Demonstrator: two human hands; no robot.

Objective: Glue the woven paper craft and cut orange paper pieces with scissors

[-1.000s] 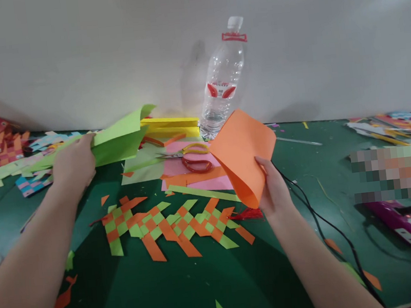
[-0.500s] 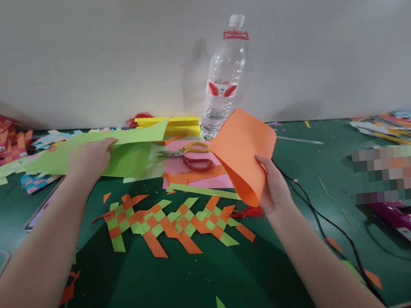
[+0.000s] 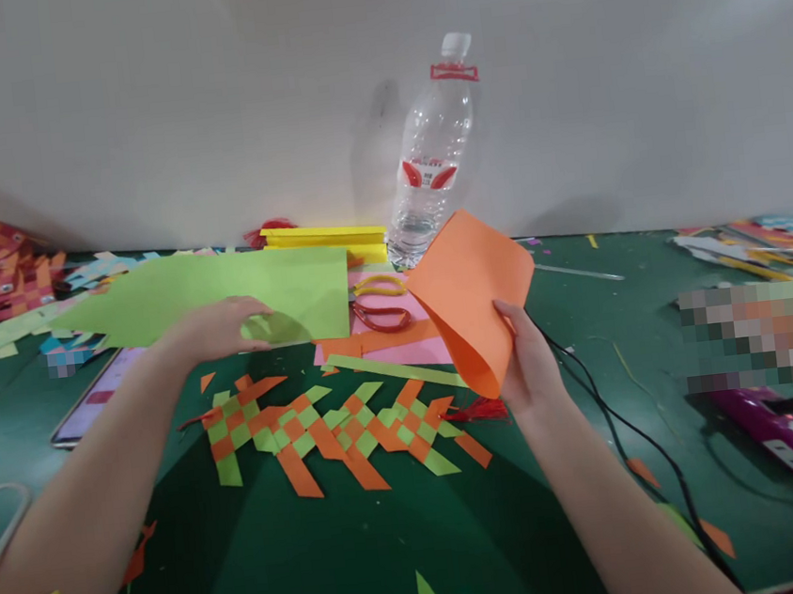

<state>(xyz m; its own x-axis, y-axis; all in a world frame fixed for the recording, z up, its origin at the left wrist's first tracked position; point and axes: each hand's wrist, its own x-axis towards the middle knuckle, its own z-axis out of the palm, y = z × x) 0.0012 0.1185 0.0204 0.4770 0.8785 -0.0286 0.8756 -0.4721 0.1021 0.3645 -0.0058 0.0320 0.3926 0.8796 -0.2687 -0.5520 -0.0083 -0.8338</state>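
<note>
Holding green sheet point(image 3: 226, 291) in left hand point(image 3: 212, 328), orange sheet point(image 3: 471, 299) in right hand point(image 3: 531, 363).

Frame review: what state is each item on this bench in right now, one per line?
green sheet: flat, unfolded, held by left hand
orange sheet: curled over, held in right hand
bottle: upright, capped
scissors: on pink paper, blades hidden under green sheet
woven strip: flat on table, untouched
</note>
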